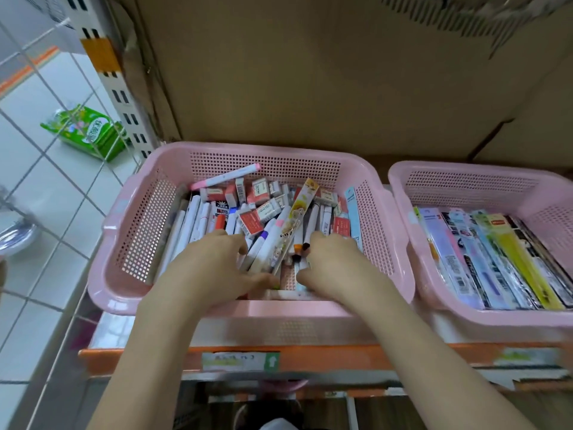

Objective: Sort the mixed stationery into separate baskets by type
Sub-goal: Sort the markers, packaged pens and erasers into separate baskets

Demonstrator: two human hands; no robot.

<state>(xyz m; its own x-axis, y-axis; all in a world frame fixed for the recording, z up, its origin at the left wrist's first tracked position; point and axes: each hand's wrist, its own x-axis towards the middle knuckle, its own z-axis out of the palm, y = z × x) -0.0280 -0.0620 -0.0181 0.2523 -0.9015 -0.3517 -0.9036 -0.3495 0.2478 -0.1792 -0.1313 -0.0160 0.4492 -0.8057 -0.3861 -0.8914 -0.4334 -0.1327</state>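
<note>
Both hands reach into the left basket (pixel 139 231), the left hand (pixel 217 268) and right hand (pixel 335 262) curled among the markers (pixel 263 246), seemingly gripping some. The markers lie near-to-far, between the hands; erasers (pixel 257 197) sit farther back.

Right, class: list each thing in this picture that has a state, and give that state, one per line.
Left basket: full of jumbled pens and erasers.
Right basket: holds flat packets lined up in a row.
Left hand: in the left basket, fingers among pens.
Right hand: in the same basket, fingers curled on pens.
</note>
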